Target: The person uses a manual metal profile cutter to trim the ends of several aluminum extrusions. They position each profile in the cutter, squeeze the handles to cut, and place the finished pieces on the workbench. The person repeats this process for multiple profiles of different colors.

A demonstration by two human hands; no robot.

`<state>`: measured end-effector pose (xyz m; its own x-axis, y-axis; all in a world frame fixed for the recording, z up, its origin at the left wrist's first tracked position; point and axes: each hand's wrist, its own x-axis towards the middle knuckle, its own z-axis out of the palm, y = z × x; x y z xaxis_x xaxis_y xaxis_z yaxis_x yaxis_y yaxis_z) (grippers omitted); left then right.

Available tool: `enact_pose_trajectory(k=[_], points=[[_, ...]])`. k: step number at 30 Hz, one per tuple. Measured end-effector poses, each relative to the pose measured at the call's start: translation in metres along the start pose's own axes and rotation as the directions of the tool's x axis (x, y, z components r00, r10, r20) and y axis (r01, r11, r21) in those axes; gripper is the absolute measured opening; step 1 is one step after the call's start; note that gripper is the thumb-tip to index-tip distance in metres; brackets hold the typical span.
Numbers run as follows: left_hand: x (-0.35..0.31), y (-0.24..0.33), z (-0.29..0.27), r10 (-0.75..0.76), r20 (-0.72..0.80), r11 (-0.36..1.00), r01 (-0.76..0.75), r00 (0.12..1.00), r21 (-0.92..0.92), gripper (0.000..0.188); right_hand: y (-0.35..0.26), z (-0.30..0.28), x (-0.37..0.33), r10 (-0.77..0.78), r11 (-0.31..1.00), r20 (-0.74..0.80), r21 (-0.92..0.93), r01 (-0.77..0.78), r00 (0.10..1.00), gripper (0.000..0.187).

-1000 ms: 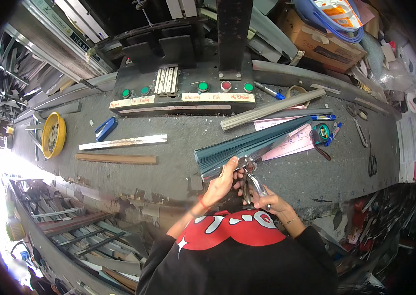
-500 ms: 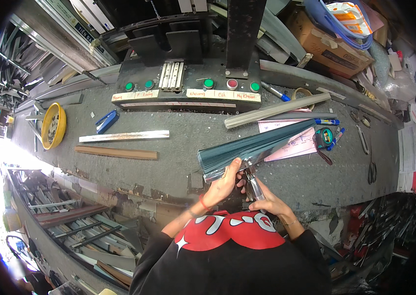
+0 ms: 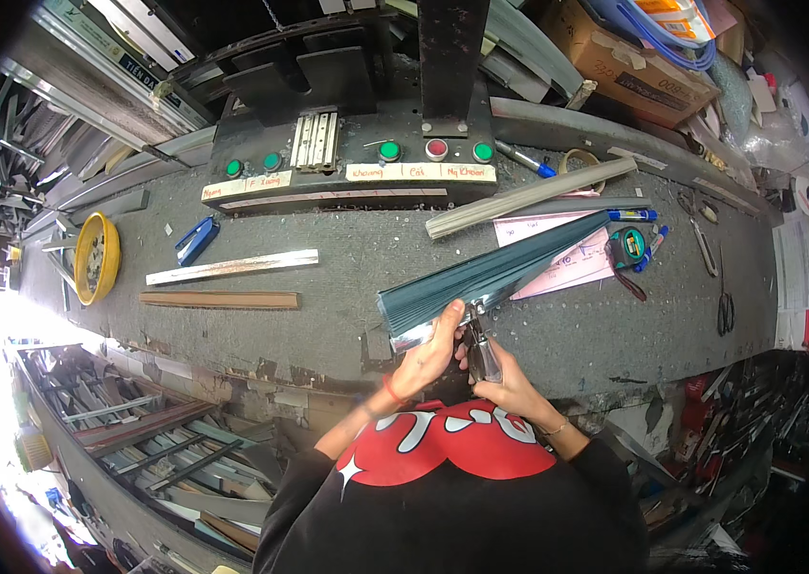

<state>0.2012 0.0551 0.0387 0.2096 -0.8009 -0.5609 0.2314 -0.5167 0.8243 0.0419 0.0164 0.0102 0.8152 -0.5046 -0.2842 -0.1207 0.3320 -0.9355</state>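
We've got the R hand [image 3: 512, 385] on a pliers-type tool [image 3: 483, 356], L hand [image 3: 431, 359] on a dk green pleated bundle [image 3: 492, 271].
L hand's clamped on the bundle's near end, thumb on top; R hand's wrapped round the handles, tool head at the bundle's edge (we can't tell if it bites). Bundle's over the workbench [image 3: 634, 335], partly covering handwritten pink paper [image 3: 572, 273]. Cream label strips [image 3: 421, 173] w/ red handwriting sit under btns [image 3: 389, 151]; cardboard box [image 3: 629, 81] bears dk lettering.
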Motion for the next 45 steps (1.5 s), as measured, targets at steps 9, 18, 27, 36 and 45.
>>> enact_pose_trajectory(k=[9,18,27,36,45], points=[[0.016,-0.05,-0.002,0.083,0.116,0.996,-0.078,0.99,-0.043,0.039,0.012,0.0,-0.006,0.129,0.988,-0.117,0.094,-0.119,0.985,0.043],[0.046,-0.094,-0.023,0.533,0.332,0.546,-0.616,0.778,0.567,0.039,0.03,-0.005,0.004,-0.157,0.983,-0.237,-0.135,0.128,0.959,0.022],[0.002,-0.023,-0.01,0.112,0.04,0.985,-0.116,0.993,0.125,0.068,-0.001,-0.025,-0.005,0.109,0.946,-0.005,-0.308,-0.106,0.994,0.049],[0.014,-0.056,-0.028,0.137,-0.252,0.984,-0.162,0.958,-0.079,0.049,-0.014,-0.064,-0.045,0.452,0.688,0.325,0.465,-0.556,0.831,0.054],[-0.007,-0.085,-0.013,-0.079,0.017,0.378,0.046,0.997,-0.925,0.051,-0.024,-0.12,-0.134,0.427,0.789,0.229,0.378,-0.484,0.875,0.078]])
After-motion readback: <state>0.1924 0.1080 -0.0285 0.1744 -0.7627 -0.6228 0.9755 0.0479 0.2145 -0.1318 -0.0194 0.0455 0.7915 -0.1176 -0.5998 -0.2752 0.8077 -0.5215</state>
